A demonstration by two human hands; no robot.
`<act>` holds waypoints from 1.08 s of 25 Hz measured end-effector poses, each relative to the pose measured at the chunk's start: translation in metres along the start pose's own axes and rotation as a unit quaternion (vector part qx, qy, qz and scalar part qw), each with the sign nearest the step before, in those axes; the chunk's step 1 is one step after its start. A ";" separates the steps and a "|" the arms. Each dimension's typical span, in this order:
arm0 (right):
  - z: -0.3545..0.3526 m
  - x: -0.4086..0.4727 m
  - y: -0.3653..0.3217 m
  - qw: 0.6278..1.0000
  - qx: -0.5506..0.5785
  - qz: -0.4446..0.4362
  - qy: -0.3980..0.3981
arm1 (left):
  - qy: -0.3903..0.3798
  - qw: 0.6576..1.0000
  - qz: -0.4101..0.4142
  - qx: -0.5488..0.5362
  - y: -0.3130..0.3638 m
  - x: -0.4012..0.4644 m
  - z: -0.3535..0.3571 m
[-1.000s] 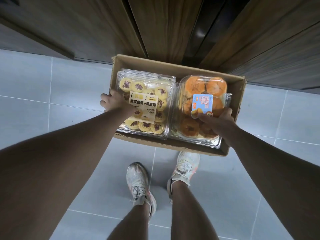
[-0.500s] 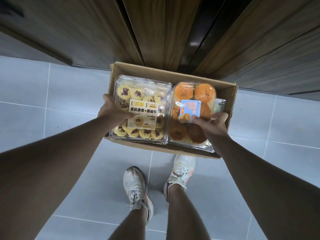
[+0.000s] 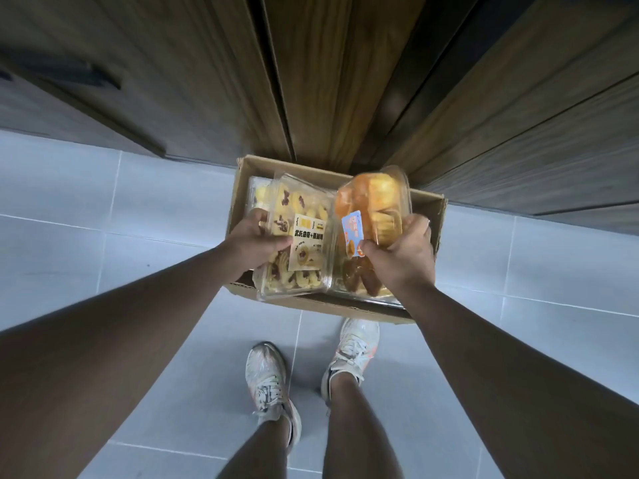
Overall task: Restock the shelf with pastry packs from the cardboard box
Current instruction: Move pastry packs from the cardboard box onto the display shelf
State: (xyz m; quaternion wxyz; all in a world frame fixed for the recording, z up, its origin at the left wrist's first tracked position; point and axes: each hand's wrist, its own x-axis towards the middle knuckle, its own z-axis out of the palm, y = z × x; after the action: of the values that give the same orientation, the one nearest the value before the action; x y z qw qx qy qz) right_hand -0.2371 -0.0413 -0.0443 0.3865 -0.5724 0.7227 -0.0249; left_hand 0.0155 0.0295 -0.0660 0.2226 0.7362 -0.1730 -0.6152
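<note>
- Our left hand (image 3: 257,242) grips the clear plastic clamshell of yellow jam cookies (image 3: 297,243), fingers curled round its left edge.
- Our right hand (image 3: 401,252) pinches the clear plastic clamshell of orange buns (image 3: 375,202) at its near edge; this pack is tilted up.
- Both packs are above the open brown cardboard box (image 3: 427,209), which sits on the grey tiled floor (image 3: 103,236) against the dark wood cabinet front (image 3: 311,81).
- More packs look to be left in the box below.
- We judge the step is lifting both packs clear; no shelf in view.
- To do it well: we level the tilted pack, firm the thumb hold, and raise both straight so the rims don't snag each other or the box wall.
</note>
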 end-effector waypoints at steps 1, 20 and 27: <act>-0.014 -0.010 -0.009 0.999 -0.031 -0.025 0.002 | 0.001 1.000 0.008 0.004 0.010 -0.013 -0.002; -0.383 -0.349 -0.410 0.868 -0.244 -0.433 0.008 | 0.215 0.929 0.275 -0.122 0.240 -0.579 -0.216; -0.396 -0.438 -0.534 0.762 -0.265 -0.591 -0.023 | 0.387 0.835 0.307 -0.243 0.202 -0.727 -0.240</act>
State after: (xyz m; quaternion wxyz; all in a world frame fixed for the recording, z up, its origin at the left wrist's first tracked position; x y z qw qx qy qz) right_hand -0.0178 -0.0149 0.7209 0.1442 -0.9660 0.2103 -0.0425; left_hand 0.1225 0.2715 0.6807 0.6208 0.7454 -0.1343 -0.2026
